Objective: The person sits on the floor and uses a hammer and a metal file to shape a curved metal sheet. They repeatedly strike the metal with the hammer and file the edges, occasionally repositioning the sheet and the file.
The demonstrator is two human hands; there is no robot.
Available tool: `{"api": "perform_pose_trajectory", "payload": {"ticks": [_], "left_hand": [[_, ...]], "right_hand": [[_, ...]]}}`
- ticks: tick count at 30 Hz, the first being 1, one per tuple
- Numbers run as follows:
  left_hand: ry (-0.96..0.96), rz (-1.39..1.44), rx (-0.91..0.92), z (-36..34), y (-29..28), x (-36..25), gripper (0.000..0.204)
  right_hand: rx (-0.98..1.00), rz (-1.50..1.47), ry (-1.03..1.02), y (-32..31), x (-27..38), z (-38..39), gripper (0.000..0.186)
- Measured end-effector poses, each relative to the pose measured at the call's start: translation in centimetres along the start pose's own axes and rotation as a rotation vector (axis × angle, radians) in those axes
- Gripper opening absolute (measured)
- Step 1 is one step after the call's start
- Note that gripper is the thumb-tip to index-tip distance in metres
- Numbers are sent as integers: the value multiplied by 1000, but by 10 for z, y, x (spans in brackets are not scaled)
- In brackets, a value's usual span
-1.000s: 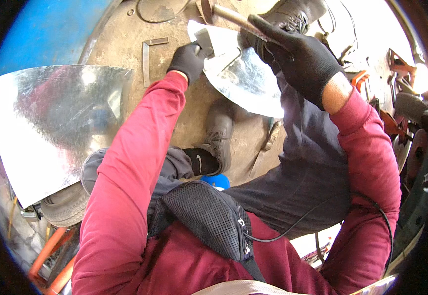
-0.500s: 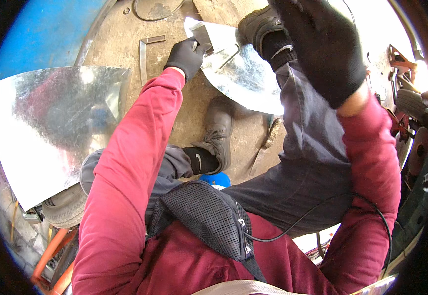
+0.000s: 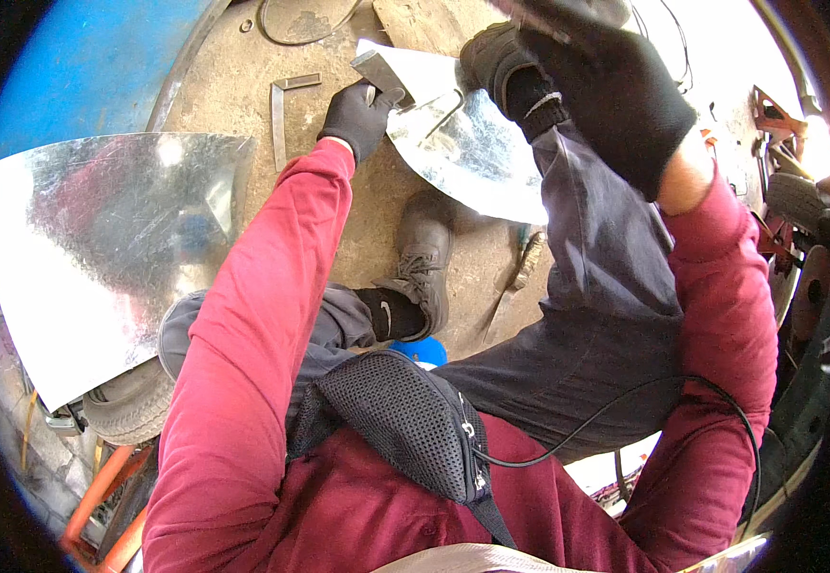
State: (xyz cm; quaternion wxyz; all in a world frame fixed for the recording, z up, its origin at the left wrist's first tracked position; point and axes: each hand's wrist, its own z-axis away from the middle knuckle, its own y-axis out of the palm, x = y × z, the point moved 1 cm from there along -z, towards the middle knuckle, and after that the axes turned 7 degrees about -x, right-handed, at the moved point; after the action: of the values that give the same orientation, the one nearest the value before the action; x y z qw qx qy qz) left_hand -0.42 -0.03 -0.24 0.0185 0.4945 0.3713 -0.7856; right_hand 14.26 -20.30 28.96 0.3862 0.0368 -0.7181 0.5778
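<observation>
My left hand (image 3: 359,119), in a black glove, is closed on a small flat metal piece (image 3: 383,76) and holds it at the left edge of a shiny metal sheet (image 3: 486,143) on the ground. A thin hooked dark line on the sheet could be a rod or a reflection. Raised at the upper right is my right hand (image 3: 615,110), also gloved in black, with its fingers curled. Motion blurs something dark at its top, cut by the picture's edge, and I cannot make out its kind. Beneath that hand, my right shoe (image 3: 503,62) stands at the sheet's far edge.
Beyond my left hand lies an L-shaped metal square (image 3: 279,115). A larger shiny sheet (image 3: 109,248) leans at the left over a tyre (image 3: 130,409). Between my legs are a worn blade-like tool (image 3: 515,282) and a blue round object (image 3: 419,350). Red metal stands (image 3: 779,119) are at the right.
The small metal piece in my left hand has tilted and shifted slightly left, its face now lighter. My right hand has turned a little, bringing the blurred dark thing into view.
</observation>
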Motion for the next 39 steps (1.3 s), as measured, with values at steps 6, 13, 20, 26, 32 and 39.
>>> {"api": "perform_pose_trajectory", "payload": {"ticks": [6,13,20,26,32,39], "left_hand": [[75,-171,4,-2,2,-13,41],[55,-69,-34,0,0,-5,41],[0,-43,7,-5,4,9,41],[71,-165,18,2,5,-36,38],[1,-94,7,1,0,-16,39],[62,-101,-12,-2,2,-10,38]], "right_hand": [[-254,310,-494,17,-26,-2,45],[173,323,-91,47,-59,20,58],[-129,-105,-66,20,-24,5,48],[-65,184,-378,47,-66,12,53],[47,138,-19,35,-40,9,55],[-257,-95,-165,16,10,2,51]]}}
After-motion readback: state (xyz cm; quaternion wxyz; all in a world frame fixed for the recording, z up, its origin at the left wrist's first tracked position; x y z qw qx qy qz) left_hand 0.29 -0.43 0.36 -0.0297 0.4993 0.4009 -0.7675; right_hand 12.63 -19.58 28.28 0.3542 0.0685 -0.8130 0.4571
